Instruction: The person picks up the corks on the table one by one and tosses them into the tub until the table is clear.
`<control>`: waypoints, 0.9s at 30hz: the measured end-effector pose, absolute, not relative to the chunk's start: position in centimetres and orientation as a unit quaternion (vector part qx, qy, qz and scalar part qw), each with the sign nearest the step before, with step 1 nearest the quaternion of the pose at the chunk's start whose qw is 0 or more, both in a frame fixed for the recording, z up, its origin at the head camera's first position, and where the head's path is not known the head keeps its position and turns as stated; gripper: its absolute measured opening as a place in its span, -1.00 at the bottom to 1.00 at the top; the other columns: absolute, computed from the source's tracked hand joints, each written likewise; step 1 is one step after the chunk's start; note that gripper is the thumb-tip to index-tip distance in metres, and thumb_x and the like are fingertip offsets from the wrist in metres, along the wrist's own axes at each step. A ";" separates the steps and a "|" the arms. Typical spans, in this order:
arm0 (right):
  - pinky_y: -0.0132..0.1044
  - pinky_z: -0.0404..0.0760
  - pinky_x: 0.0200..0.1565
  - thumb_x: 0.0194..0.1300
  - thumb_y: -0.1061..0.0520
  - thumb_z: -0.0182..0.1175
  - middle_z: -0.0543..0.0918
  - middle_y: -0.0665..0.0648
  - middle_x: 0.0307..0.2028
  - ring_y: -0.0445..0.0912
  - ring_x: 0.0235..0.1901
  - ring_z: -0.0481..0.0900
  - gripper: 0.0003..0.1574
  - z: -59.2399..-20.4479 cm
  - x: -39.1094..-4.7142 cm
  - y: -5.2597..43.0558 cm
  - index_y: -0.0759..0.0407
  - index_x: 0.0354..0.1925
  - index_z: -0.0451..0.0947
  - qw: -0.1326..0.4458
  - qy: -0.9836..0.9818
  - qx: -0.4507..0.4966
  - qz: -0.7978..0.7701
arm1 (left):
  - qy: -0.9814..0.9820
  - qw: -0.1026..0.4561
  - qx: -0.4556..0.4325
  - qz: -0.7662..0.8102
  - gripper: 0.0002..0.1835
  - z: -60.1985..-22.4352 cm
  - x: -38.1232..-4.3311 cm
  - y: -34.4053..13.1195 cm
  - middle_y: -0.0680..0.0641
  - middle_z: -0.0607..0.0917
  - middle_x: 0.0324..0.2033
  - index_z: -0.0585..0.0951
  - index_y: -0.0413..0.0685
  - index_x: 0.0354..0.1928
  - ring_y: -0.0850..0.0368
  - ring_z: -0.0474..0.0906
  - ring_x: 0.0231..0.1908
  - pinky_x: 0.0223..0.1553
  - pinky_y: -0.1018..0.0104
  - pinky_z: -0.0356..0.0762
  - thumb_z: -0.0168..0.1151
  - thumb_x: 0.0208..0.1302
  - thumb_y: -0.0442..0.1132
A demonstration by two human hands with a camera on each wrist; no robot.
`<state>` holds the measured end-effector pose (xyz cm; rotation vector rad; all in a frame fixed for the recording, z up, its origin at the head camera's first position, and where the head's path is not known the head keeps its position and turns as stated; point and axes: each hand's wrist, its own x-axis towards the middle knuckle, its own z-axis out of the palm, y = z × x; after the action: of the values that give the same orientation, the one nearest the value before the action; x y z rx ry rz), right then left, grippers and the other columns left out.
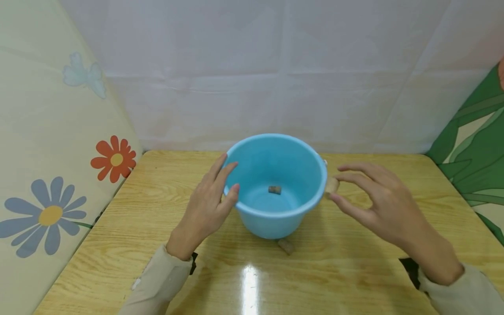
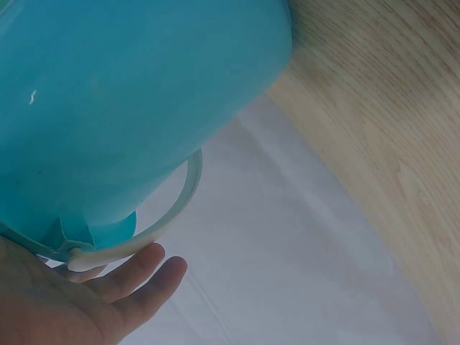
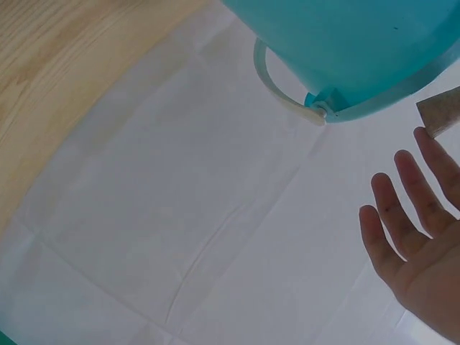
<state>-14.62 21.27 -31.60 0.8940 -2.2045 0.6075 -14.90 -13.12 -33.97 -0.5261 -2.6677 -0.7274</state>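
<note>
A light blue plastic bucket [image 1: 275, 223] stands upright on the wooden table. My left hand [image 1: 206, 205] holds its left rim, thumb and forefinger over the edge; in the left wrist view, other fingers lie outside by the pale handle [image 2: 169, 215]. To the right of the bucket, my right hand [image 1: 383, 201] pinches a tan cork [image 1: 332, 186] between thumb and forefinger, just outside the rim. The remaining fingers spread apart, as the right wrist view shows. One cork [image 1: 274, 190] lies on the bucket's floor. Another cork [image 1: 285, 246] lies on the table at the bucket's near foot.
Behind the wooden table [image 1: 338, 284] hangs a creased white cloth [image 1: 252, 78]. Panels printed with flowers [image 1: 50, 215] and green leaves [image 1: 482, 140] border the left and right sides. Light glares off the tabletop near the front.
</note>
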 end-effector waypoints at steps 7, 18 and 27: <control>0.14 0.51 -0.02 0.40 -0.46 -0.08 0.69 0.20 -0.02 0.16 0.00 0.60 -0.18 -31.6 -14.9 20.7 0.19 -0.10 0.70 0.329 -0.847 0.346 0.236 | -0.936 0.160 -0.185 -0.253 -0.43 -33.9 -14.9 -13.1 -0.11 0.10 0.55 0.29 0.07 0.48 -0.17 0.26 0.43 0.20 -0.26 0.41 -0.17 0.52 0.06; 0.15 0.50 0.02 0.33 -0.27 0.22 0.68 0.20 0.02 0.16 0.04 0.59 -0.45 -31.8 -15.4 19.8 0.15 -0.07 0.70 0.310 -0.849 0.351 0.245 | -0.937 0.161 -0.183 -0.252 -0.43 -33.8 -14.8 -13.1 -0.11 0.10 0.55 0.29 0.05 0.48 -0.19 0.27 0.42 0.19 -0.27 0.42 -0.16 0.52 0.05; 0.19 0.51 0.01 0.38 -0.39 0.07 0.67 0.20 0.03 0.19 0.04 0.59 -0.30 -32.0 -15.7 19.2 0.16 -0.05 0.70 0.296 -0.856 0.347 0.244 | -0.937 0.160 -0.181 -0.252 -0.43 -33.8 -14.8 -13.0 -0.10 0.10 0.55 0.28 0.07 0.48 -0.19 0.27 0.42 0.20 -0.27 0.41 -0.16 0.52 0.05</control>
<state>-15.73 19.17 -32.04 0.9217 -2.2764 0.6492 -14.79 -13.04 -33.79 -0.5176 -2.6781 -0.7193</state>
